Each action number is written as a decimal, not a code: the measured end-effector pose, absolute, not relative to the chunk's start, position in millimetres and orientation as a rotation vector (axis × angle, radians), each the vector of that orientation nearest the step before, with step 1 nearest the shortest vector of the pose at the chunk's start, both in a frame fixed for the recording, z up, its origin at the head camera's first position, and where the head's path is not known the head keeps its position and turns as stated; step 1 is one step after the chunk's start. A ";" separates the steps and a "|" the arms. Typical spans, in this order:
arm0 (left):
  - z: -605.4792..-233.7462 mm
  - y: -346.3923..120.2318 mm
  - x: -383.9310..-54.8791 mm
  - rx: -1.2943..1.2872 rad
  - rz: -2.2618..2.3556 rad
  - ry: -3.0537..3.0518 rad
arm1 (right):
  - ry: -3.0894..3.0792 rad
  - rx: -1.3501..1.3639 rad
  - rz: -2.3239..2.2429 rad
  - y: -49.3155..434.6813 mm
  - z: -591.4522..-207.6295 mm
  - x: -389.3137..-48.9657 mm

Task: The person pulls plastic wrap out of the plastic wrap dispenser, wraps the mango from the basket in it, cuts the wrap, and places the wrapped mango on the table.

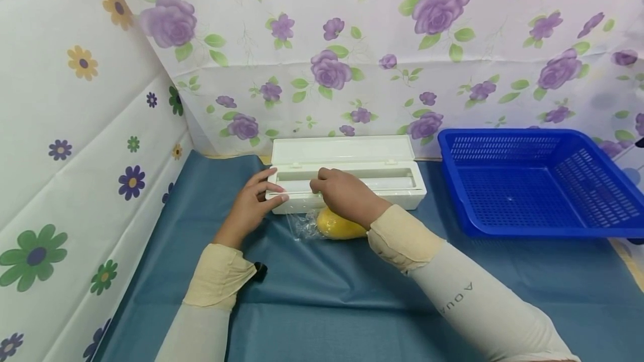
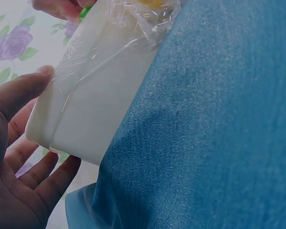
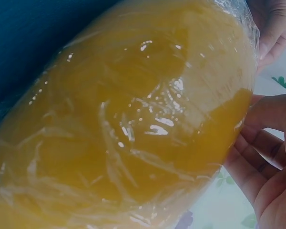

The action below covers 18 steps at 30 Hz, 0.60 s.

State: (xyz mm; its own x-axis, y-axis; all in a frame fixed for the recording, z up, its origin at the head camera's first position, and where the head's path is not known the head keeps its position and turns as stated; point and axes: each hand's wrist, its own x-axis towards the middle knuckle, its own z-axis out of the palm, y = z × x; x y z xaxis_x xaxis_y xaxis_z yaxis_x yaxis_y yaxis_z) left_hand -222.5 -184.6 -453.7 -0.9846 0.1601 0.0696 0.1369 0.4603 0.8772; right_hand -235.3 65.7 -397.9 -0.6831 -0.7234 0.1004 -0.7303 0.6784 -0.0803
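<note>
A white cling film dispenser (image 1: 347,203) lies lengthwise with its lid (image 1: 342,150) raised and a film roll (image 1: 382,183) inside. My left hand (image 1: 251,203) holds its left end, thumb along the front edge and fingers round the end, as the left wrist view shows. At the front edge, left of the middle, my right hand (image 1: 347,194) pinches a small green slide cutter (image 2: 85,12), mostly hidden by the fingers. Beneath that hand a yellow, mango-shaped fruit (image 3: 133,109) lies wrapped in clear film (image 1: 303,225), which trails from the dispenser's front.
A blue perforated basket (image 1: 503,197) stands to the right of the dispenser. Blue-grey cloth (image 1: 322,317) covers the table, with some folds. Flowered sheets (image 1: 312,32) hang behind and on the left.
</note>
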 end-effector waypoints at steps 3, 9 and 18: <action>-454.0 -185.0 -222.7 0.268 1.597 2.663 | -2.831 1.214 0.169 66.1 -398.3 -235.7; -455.3 -185.0 -222.5 0.270 1.597 2.663 | -2.853 1.201 0.169 67.5 -398.0 -235.9; -454.5 -184.8 -221.7 0.268 1.602 2.658 | -2.822 1.203 0.152 72.6 -397.5 -234.4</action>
State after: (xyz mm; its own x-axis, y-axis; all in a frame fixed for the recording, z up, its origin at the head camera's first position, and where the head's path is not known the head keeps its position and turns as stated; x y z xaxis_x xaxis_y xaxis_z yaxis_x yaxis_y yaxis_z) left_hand -221.7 -184.8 -454.5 -0.9848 0.1608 0.0655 0.1331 0.4564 0.8798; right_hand -234.4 72.6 -397.5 -0.6913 -0.7152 0.1028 -0.7222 0.6888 -0.0634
